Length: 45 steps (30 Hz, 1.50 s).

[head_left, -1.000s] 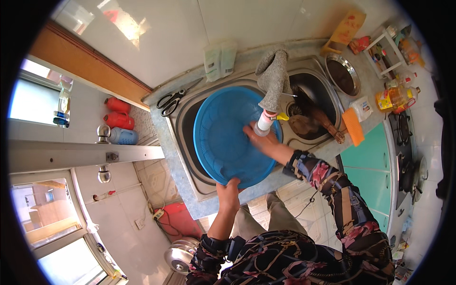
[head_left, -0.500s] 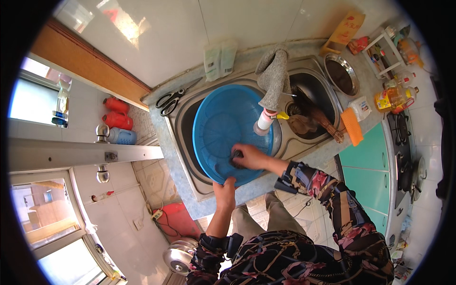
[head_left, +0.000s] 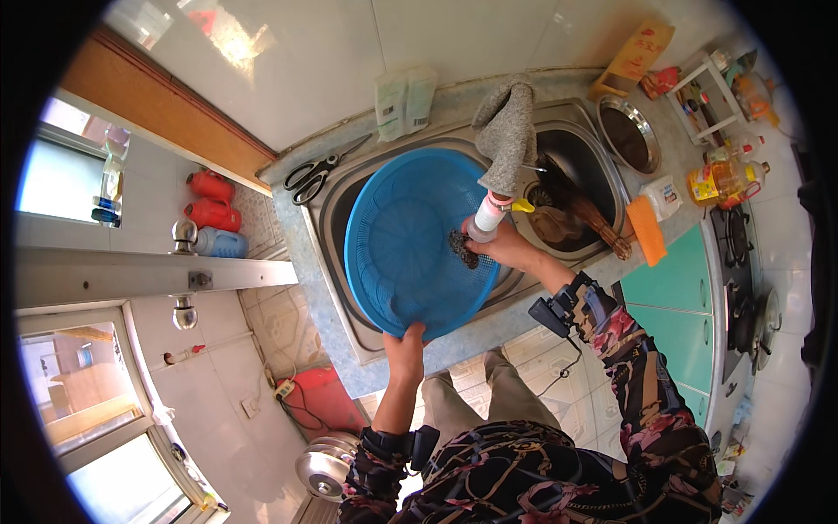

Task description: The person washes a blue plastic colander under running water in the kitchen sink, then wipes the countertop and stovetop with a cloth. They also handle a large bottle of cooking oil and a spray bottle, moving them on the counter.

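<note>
A large blue plastic colander (head_left: 397, 223) rests tilted in the left sink bowl (head_left: 336, 297). My left hand (head_left: 405, 348) grips its near rim, fingers closed around the edge. My right hand (head_left: 513, 248) pinches a dark grey steel wool scourer (head_left: 462, 251) over the colander's right side. Just above that hand is the faucet's clear and pink nozzle (head_left: 486, 217), partly overlapping the fingers. A grey knitted cloth (head_left: 506, 131) is wrapped over the faucet.
The right sink bowl (head_left: 566, 144) holds a brown whisk brush (head_left: 589, 214). Black scissors (head_left: 312, 179) lie at the left. Farther right are a steel bowl (head_left: 630, 135), an orange cloth (head_left: 647, 230) and an oil bottle (head_left: 720, 183). A door edge (head_left: 113, 278) stands at the left.
My right hand has moved from the colander's near wall up and right to the faucet nozzle, bringing the scourer along. The colander has shifted slightly left and tilted, my left hand still on its rim.
</note>
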### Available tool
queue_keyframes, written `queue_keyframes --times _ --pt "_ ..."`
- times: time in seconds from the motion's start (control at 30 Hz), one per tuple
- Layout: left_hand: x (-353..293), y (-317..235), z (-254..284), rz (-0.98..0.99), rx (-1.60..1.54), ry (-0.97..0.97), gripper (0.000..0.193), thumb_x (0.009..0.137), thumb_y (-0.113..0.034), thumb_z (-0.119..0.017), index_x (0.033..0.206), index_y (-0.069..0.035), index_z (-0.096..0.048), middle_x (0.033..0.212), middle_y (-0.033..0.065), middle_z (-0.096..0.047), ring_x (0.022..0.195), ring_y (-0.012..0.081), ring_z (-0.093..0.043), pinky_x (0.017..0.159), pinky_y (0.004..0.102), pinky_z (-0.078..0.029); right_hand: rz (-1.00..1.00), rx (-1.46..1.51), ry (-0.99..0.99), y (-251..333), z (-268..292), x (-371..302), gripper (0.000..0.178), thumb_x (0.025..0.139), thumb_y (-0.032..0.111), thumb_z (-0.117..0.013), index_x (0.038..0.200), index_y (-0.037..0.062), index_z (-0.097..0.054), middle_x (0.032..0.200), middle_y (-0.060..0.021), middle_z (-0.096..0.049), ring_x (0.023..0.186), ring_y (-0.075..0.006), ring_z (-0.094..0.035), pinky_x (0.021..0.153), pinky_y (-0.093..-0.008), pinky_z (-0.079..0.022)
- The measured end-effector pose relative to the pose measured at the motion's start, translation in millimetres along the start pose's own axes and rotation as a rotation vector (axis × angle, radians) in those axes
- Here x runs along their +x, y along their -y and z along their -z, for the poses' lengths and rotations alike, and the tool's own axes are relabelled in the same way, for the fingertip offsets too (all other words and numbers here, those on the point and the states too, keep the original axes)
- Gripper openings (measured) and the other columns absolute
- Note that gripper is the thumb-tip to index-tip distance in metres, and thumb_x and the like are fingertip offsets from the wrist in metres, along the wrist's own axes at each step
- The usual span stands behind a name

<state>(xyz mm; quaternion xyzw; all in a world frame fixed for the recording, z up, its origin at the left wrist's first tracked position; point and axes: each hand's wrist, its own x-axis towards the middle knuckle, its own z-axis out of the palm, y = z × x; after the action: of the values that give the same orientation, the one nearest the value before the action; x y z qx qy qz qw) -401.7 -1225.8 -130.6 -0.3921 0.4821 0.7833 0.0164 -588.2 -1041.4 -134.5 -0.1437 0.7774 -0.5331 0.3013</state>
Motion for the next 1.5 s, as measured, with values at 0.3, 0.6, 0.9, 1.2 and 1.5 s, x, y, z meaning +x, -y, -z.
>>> queue_keyframes --times 0.3,0.6,0.9,1.2,1.5 --pt "4.9 -1.1 1.3 0.004 0.035 0.026 0.045 0.077 -0.003 -0.055 0.121 -0.003 -0.046 0.108 0.0106 -0.057 0.091 0.0215 -0.059 0.069 0.0351 -0.054 -0.158 0.48 0.107 6.0 18.1 -15.7 0.047 0.081 -0.007 -0.054 0.126 0.0058 -0.049 0.114 -0.0037 -0.058 0.098 -0.0134 -0.057 0.081 -0.0269 -0.048" --pt "1.9 2.2 -10.2 -0.03 0.025 -0.06 0.031 0.078 -0.002 -0.052 0.109 0.001 -0.052 0.096 0.0089 -0.058 0.08 0.0197 -0.059 0.065 0.033 -0.052 0.16 -0.315 -0.351 7.6 2.7 -14.5 0.024 0.077 0.0 -0.061 0.101 0.0016 -0.061 0.094 -0.0133 -0.064 0.088 -0.027 -0.062 0.074 -0.036 -0.049" --pt "-1.2 1.4 -15.6 -0.129 0.098 -0.091 0.028 0.08 -0.003 -0.052 0.107 0.001 -0.055 0.085 0.0025 -0.058 0.074 0.0094 -0.05 0.063 0.0231 -0.042 0.224 -0.381 -0.335 -2.6 -19.1 -14.3 0.023 0.076 -0.002 -0.059 0.098 0.0041 -0.06 0.093 -0.0157 -0.062 0.091 -0.0366 -0.06 0.076 -0.0426 -0.049" --pt "9.8 17.3 -12.7 -0.238 0.135 -0.158 0.031 0.079 -0.001 -0.052 0.11 0.004 -0.054 0.094 0.0066 -0.061 0.081 0.0121 -0.054 0.072 0.0262 -0.044 0.346 -0.378 -0.304 12.5 -25.9 -24.7 0.028 0.074 -0.006 -0.058 0.1 0.006 -0.058 0.096 -0.0144 -0.059 0.093 -0.0356 -0.057 0.082 -0.0421 -0.046" --pt "7.3 18.8 -10.5 -0.173 0.103 -0.176 0.03 0.079 -0.002 -0.05 0.109 0.003 -0.054 0.092 0.0071 -0.061 0.082 0.0138 -0.055 0.074 0.0275 -0.045 0.41 -0.636 -0.116 11.0 -44.4 -23.7 0.029 0.069 -0.01 -0.055 0.093 0.0053 -0.056 0.1 -0.0123 -0.058 0.093 -0.0347 -0.056 0.078 -0.042 -0.046"
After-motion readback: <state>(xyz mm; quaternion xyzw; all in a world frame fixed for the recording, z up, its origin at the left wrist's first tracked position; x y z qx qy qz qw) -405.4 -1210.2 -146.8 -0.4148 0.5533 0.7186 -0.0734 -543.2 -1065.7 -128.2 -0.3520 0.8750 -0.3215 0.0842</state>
